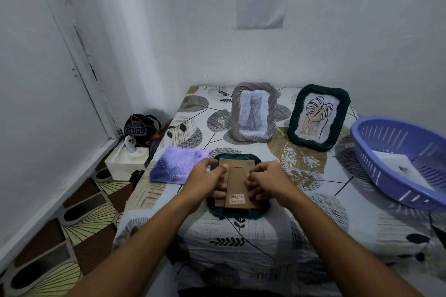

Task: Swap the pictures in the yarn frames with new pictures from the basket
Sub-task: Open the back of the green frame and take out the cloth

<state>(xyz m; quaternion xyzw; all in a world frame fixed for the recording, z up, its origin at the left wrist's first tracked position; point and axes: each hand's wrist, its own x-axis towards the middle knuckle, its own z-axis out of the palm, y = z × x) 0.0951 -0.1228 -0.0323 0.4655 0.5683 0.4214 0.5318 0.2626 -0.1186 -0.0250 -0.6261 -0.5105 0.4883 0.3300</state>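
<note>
A dark green yarn frame (pixel 237 213) lies face down on the bed in front of me, its brown cardboard back (pixel 237 171) up, with a barcode sticker near the bottom. My left hand (pixel 207 177) grips the left edge of the cardboard back, thumb on top. My right hand (pixel 265 181) has its fingers curled on the right edge. Behind stand a grey yarn frame (pixel 253 113) with a cat picture and a dark green yarn frame (pixel 318 117) with a leaf drawing. A purple basket (pixel 400 159) at right holds a white picture (pixel 398 166).
A purple cloth (pixel 177 167) lies left of the face-down frame. The bed has a leaf-patterned sheet (pixel 265 236). On the floor at left stand a white box (pixel 125 161), a dark bag (pixel 141 129) and a patterned mat (pixel 79 219). White walls close in behind and left.
</note>
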